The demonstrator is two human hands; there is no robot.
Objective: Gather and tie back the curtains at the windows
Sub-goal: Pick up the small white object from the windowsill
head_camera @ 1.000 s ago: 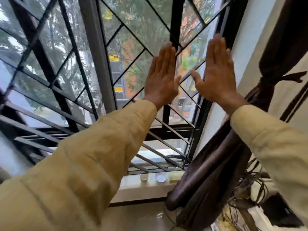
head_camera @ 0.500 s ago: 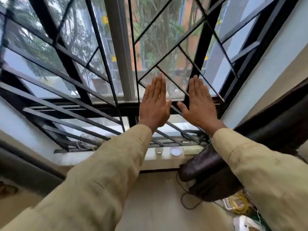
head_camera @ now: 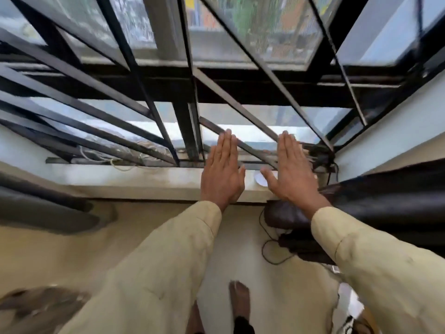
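My left hand and my right hand are held out flat side by side in front of the window sill, fingers straight and together, holding nothing. A dark brown curtain hangs gathered at the right, its lower end bunched just under my right wrist. Another dark curtain shows blurred at the left edge. Both sleeves are pale yellow.
A black metal window grille with slanted bars fills the upper half. A small white disc lies on the sill between my hands. Cables trail on the pale floor under the right curtain. My foot is below.
The view has tilted downward, from the window panes to the sill and floor. Both flat hands have come down with it and stay side by side, holding nothing.
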